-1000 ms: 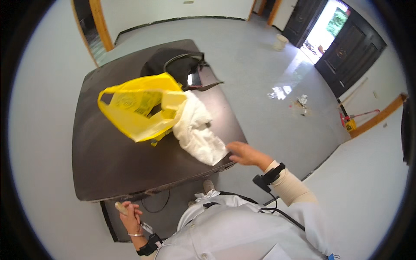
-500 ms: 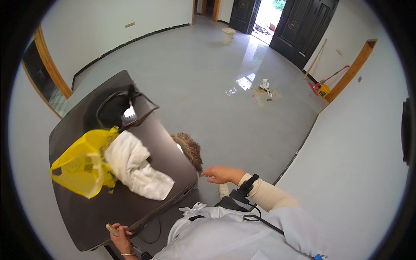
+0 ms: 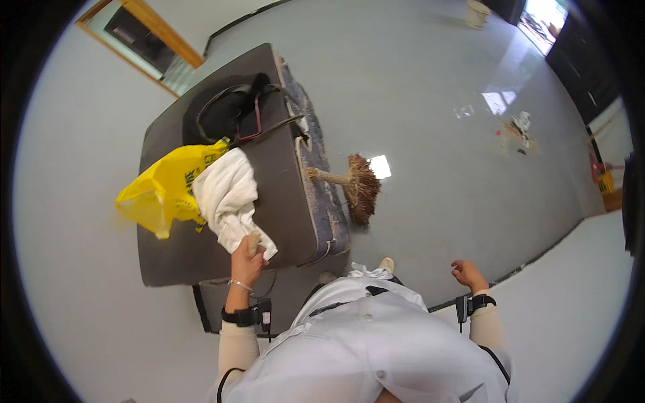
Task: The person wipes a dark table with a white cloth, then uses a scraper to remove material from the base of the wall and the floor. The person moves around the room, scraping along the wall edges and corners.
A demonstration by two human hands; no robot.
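My left hand (image 3: 247,263) is closed round a short beige stick-like piece (image 3: 252,243), its end poking up past the thumb. It is over the near edge of a dark brown block-shaped piece of furniture (image 3: 282,232), against the low end of a crumpled white cloth (image 3: 227,188). A yellow plastic bag (image 3: 168,181) lies beside the cloth. My right hand (image 3: 469,274) hangs over the floor on the right, fingers loosely bent, with nothing seen in it. A short-handled broom (image 3: 363,190) with brown bristles sticks out at the furniture's right side.
A black bag (image 3: 225,114) with straps lies on the far part of the furniture top. Small debris (image 3: 521,131) is scattered on the grey floor (image 3: 416,87). Farther back stand a pale bucket (image 3: 477,15) and a dark door (image 3: 584,67). A white wall runs along the right.
My view has turned, and the furniture now sits farther right in it. My left hand, still on the beige piece, has come up to the cloth. My right hand has drawn away from the broom.
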